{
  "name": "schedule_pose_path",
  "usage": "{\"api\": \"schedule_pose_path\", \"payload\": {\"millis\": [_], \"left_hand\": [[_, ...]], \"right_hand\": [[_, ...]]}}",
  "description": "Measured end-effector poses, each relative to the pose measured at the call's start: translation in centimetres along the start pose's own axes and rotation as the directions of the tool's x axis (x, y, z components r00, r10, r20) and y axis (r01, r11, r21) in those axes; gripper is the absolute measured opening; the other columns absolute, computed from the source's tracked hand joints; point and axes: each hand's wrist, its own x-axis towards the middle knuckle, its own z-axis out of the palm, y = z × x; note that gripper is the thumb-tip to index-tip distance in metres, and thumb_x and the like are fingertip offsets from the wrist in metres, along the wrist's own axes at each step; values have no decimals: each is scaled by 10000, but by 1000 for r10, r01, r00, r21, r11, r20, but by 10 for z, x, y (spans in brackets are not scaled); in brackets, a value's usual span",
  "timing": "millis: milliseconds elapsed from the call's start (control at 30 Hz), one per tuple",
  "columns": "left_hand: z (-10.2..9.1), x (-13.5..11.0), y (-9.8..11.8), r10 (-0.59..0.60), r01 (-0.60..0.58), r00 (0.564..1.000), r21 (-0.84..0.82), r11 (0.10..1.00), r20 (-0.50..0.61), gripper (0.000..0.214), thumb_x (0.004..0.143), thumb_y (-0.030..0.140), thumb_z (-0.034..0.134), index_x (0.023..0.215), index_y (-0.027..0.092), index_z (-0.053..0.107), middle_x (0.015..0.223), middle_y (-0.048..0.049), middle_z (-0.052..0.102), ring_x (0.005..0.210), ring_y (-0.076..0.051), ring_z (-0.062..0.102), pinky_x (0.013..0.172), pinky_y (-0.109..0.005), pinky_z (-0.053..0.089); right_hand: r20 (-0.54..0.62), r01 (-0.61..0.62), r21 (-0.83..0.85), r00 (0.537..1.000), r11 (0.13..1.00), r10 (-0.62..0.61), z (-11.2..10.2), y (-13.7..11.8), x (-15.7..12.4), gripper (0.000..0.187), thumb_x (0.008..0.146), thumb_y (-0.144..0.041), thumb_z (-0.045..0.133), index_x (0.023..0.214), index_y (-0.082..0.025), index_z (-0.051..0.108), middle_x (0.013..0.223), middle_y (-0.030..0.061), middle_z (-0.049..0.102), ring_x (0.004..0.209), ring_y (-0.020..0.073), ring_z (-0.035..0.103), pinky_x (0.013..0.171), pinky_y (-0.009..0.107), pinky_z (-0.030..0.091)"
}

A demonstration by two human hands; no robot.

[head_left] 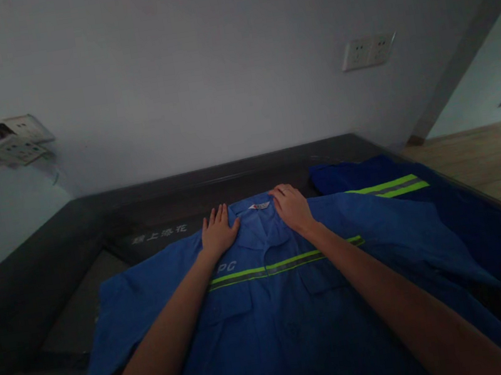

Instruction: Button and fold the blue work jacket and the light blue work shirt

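Blue shirt [275, 329] is lying front up on the dark bench [114, 201], spreading beneath both hands and toward the near side, its collar [251, 233] sitting between them. The left hand [218, 235] is resting palm down, fingers spread, just left of the collar, gripping nothing. The right hand [292, 209] is touching the collar's right side, fingers close together and slightly bent; whether it is pinching cloth, I cannot tell. Darker blue clothing [355, 172] is lying to the far right.
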Motion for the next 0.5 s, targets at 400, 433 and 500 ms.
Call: {"api": "schedule_pose_path", "payload": {"millis": [400, 433, 500], "left_hand": [[0, -9, 10, 262, -262, 965, 4, 965, -8, 642, 933, 415, 305, 1442, 27, 260, 1526, -187, 216, 1424, -249, 185, 1156, -399, 201], [1, -9, 10, 263, -263, 965, 3, 965, -2, 651, 933, 430, 304, 1442, 26, 260, 1528, -190, 205, 1424, -253, 180, 1156, -398, 202], [4, -9, 10, 262, -262, 965, 7, 965, -21, 668, 931, 440, 314, 1444, 18, 251, 1539, -196, 154, 1430, -262, 148, 1157, -398, 199]], "right_hand": [[278, -120, -96, 950, 988, 142, 31, -2, -4, 757, 932, -570, 261, 1468, -38, 222, 1536, 191, 156, 1422, 269, 157, 1136, 472, 145], [305, -120, -98, 941, 988, 145, 30, -2, -3, 762, 929, -582, 254, 1472, -50, 218, 1536, 182, 162, 1425, 265, 147, 1139, 479, 126], [353, -114, -99, 925, 989, 142, 28, -3, -3, 762, 920, -603, 257, 1478, -84, 223, 1542, 164, 152, 1430, 259, 124, 1140, 490, 100]]}}
